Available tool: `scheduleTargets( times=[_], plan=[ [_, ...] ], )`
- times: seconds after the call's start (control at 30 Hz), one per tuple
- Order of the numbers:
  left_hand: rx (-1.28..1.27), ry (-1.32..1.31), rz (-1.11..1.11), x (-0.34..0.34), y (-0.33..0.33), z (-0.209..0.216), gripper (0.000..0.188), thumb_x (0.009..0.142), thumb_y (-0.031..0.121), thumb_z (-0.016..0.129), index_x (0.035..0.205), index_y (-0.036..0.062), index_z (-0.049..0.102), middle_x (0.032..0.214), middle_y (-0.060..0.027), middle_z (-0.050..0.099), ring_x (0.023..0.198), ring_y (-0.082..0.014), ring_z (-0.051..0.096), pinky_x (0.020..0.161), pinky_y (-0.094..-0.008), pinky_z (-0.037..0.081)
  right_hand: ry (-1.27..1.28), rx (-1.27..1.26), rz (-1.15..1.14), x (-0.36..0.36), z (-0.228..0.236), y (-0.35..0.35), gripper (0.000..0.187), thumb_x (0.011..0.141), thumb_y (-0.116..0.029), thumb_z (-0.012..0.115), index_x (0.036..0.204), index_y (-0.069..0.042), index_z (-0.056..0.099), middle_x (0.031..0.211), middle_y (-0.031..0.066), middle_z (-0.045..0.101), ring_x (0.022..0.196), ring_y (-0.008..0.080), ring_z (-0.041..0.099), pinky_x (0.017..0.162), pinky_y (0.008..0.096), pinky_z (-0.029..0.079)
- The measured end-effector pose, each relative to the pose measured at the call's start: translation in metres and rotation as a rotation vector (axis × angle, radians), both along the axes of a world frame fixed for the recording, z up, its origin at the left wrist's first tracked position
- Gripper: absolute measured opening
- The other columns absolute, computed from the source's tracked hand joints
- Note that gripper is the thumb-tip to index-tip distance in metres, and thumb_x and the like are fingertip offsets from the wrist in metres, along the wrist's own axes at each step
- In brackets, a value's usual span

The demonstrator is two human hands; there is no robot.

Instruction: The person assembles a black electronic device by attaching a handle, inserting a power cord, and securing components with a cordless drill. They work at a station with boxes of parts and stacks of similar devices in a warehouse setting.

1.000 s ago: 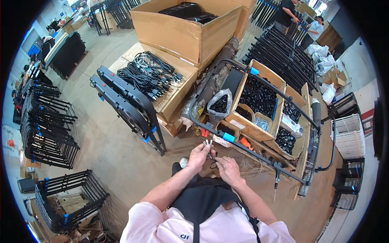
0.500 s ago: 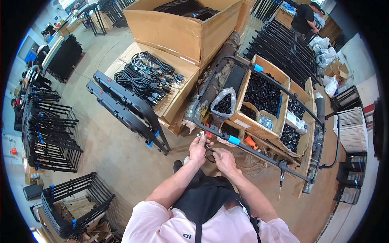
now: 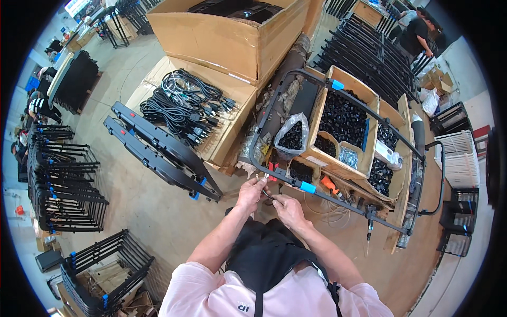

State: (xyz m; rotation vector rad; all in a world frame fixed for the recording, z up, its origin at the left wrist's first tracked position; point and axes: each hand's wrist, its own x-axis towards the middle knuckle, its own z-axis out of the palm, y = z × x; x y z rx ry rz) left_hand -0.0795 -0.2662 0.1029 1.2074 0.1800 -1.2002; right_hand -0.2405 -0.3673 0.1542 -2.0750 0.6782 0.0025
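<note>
Carton (image 3: 206,45) at the far side, top open, dark parts inside. Nearer and to the right: frame (image 3: 342,202), a black tube loop with blue wraps, passing over the bin (image 3: 328,166). Bin wooden, divided, filled with small black pieces, one small section with silvery ones. To the left, two side frames (image 3: 158,150), black, close together, beside the cardboard (image 3: 240,91) under the cables (image 3: 182,110). Cables a tangled black heap, plugs mostly toward the right. Bag (image 3: 288,151), clear plastic, dark pieces within, at the bin's left edge.

Left hand (image 3: 250,194) by the frame's near-left corner, fingertips pinched on the cable (image 3: 268,195) just below its tips (image 3: 266,176). Right hand (image 3: 289,210) just beside, lower, thumb and fingers clamped on the same cable. Cable thin, dark, between the hands, partly hidden by fingers. Tips small, whitish, poking past the left fingertips; cannot tell whether they touch the frame.
</note>
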Motion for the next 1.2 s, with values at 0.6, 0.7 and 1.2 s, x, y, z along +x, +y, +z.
scheduleTargets(
  times=[0.6,0.7,1.2],
  plan=[
    [0.015,-0.021,-0.015,0.006,-0.008,0.004,0.015,0.108,0.021,0.068,0.107,0.006,0.068,0.092,-0.0043,0.072,0.084,-0.0188,0.071,0.078,-0.035,0.058,0.05,0.087,-0.1,0.009,-0.005,0.001,0.034,0.101,-0.021,0.065,0.125,0.001,0.074,0.119,0.0228,0.076,0.109,0.0394,0.073,0.097,0.0451,0.056],
    [0.063,-0.157,-0.089,0.01,-0.009,0.008,0.014,0.107,0.02,0.069,0.108,0.0057,0.068,0.095,-0.0061,0.075,0.084,-0.0172,0.073,0.076,-0.0338,0.058,0.064,0.1,-0.09,0.009,-0.009,0.002,0.034,0.101,-0.021,0.065,0.125,0.002,0.074,0.12,0.0232,0.076,0.11,0.0399,0.073,0.098,0.0451,0.056],
    [0.015,-0.119,0.032,-0.002,-0.016,0.007,0.009,0.107,0.012,0.067,0.111,0.004,0.065,0.097,-0.009,0.076,0.081,-0.0162,0.072,0.076,-0.0309,0.06,0.126,0.112,-0.1,0.012,-0.011,0.001,0.033,0.099,-0.02,0.066,0.122,0.003,0.074,0.117,0.0239,0.075,0.109,0.0414,0.073,0.096,0.0463,0.056]
  ],
)
